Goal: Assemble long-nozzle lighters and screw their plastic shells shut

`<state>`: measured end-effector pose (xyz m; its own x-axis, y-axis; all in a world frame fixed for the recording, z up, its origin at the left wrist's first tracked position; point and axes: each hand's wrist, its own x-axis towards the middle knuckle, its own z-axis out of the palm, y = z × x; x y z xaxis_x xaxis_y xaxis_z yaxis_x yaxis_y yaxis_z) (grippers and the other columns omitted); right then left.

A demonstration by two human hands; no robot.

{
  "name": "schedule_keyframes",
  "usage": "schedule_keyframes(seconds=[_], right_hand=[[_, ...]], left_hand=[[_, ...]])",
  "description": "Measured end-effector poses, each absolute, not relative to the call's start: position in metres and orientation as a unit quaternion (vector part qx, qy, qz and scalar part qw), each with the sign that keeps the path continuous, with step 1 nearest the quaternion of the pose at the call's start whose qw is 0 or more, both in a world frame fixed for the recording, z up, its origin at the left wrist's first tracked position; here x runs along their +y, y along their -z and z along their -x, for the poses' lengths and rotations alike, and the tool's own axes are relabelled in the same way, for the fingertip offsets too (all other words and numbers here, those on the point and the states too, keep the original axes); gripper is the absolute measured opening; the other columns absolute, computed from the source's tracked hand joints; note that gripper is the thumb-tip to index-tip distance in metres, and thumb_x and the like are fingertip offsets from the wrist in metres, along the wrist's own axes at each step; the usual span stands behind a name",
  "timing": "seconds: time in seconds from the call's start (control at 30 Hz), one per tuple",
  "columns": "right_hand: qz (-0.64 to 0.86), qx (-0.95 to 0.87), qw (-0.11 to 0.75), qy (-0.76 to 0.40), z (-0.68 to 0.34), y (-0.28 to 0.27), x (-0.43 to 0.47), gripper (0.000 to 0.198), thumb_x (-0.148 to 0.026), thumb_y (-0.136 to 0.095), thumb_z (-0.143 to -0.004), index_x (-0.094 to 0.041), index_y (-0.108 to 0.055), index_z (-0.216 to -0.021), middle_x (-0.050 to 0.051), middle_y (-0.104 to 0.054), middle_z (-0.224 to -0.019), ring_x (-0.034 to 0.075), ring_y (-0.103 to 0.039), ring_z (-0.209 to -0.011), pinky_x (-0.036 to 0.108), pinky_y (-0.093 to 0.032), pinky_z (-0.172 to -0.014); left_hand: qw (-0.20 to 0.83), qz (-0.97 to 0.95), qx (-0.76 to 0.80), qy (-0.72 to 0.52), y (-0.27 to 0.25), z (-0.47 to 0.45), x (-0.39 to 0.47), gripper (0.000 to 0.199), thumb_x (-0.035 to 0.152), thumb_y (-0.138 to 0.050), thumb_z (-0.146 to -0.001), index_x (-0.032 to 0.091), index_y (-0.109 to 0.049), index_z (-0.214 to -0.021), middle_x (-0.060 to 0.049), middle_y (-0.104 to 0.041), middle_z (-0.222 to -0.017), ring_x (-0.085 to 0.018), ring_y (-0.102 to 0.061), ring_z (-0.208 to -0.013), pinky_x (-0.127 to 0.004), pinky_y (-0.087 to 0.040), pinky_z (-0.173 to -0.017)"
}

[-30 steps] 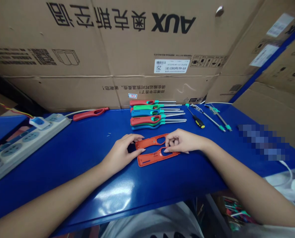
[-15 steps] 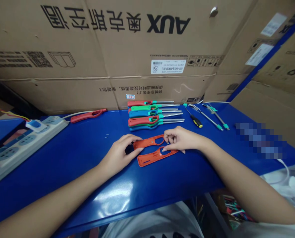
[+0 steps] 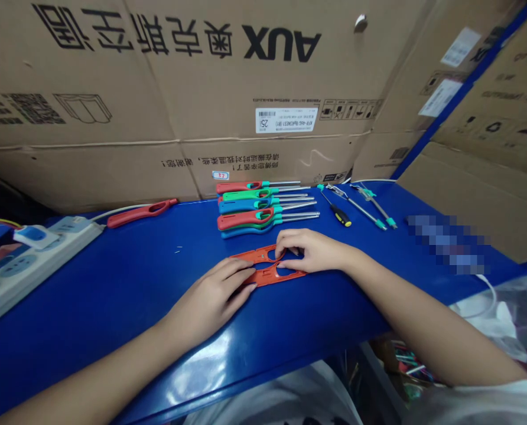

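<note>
Two orange lighter casing halves lie side by side on the blue table, inner faces up: the far half [image 3: 255,256] and the near half [image 3: 267,275]. My left hand [image 3: 210,295] is closed on the left end of the near half, thumb along its front edge and fingers across it, hiding that end. At the right end, my right hand [image 3: 310,251] has its fingers curled around both halves by their oval trigger openings. Its thumb and fingertips reach over the openings and cover part of the casings.
Assembled lighters [image 3: 246,219] in red, green and blue are stacked behind my hands. A red lighter casing [image 3: 139,213] and a power strip [image 3: 37,260] lie left. To the right are a screwdriver [image 3: 341,215] and metal lighter tubes [image 3: 361,208]. A cardboard box [image 3: 179,118] walls the back.
My left hand has moved from the far half's left end down to the near half. The two halves are now closer together. My right hand stays at their right ends.
</note>
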<state>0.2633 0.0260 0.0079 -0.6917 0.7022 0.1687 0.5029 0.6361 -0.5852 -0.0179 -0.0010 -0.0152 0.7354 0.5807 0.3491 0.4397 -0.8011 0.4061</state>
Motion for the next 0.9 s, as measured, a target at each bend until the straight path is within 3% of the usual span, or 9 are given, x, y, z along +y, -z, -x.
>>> schedule_keyframes(seconds=[0.33,0.57,0.73,0.9], right_hand=[[0.349,-0.888,0.206,-0.218,-0.259,-0.002,0.027,0.011,-0.027,-0.070,-0.090,-0.017,-0.071,-0.094,0.005,-0.070,-0.096,0.015,-0.061,-0.079,0.026,-0.048,-0.070],[0.339,-0.892,0.215,-0.207,-0.258,-0.001,0.026,0.012,-0.025,-0.068,-0.090,-0.019,-0.072,-0.100,0.005,-0.070,-0.102,0.015,-0.066,-0.087,0.027,-0.051,-0.075],[0.337,-0.895,0.210,-0.203,-0.255,0.002,0.024,0.012,-0.024,-0.065,-0.091,-0.020,-0.071,-0.101,0.006,-0.071,-0.104,0.017,-0.067,-0.091,0.028,-0.052,-0.079],[0.342,-0.887,0.284,-0.125,-0.263,-0.009,0.025,0.016,-0.033,-0.060,-0.095,-0.020,-0.070,-0.093,0.007,-0.069,-0.095,0.017,-0.065,-0.085,0.030,-0.052,-0.076]], left_hand=[[0.118,-0.922,0.274,-0.246,0.018,0.027,0.011,0.028,0.037,-0.063,-0.097,0.021,-0.070,-0.119,-0.010,-0.073,-0.120,-0.027,-0.069,-0.113,-0.044,-0.058,-0.099],[0.114,-0.922,0.272,-0.252,0.015,0.026,0.011,0.026,0.031,-0.064,-0.096,0.020,-0.070,-0.118,-0.010,-0.075,-0.115,-0.026,-0.070,-0.109,-0.043,-0.058,-0.097],[0.118,-0.924,0.266,-0.248,0.016,0.026,0.011,0.030,0.034,-0.063,-0.097,0.025,-0.069,-0.124,-0.009,-0.072,-0.122,-0.026,-0.067,-0.115,-0.044,-0.057,-0.099],[0.124,-0.925,0.266,-0.240,0.014,0.025,0.010,0.024,0.030,-0.060,-0.098,0.023,-0.071,-0.119,-0.009,-0.072,-0.120,-0.025,-0.067,-0.112,-0.042,-0.057,-0.097]])
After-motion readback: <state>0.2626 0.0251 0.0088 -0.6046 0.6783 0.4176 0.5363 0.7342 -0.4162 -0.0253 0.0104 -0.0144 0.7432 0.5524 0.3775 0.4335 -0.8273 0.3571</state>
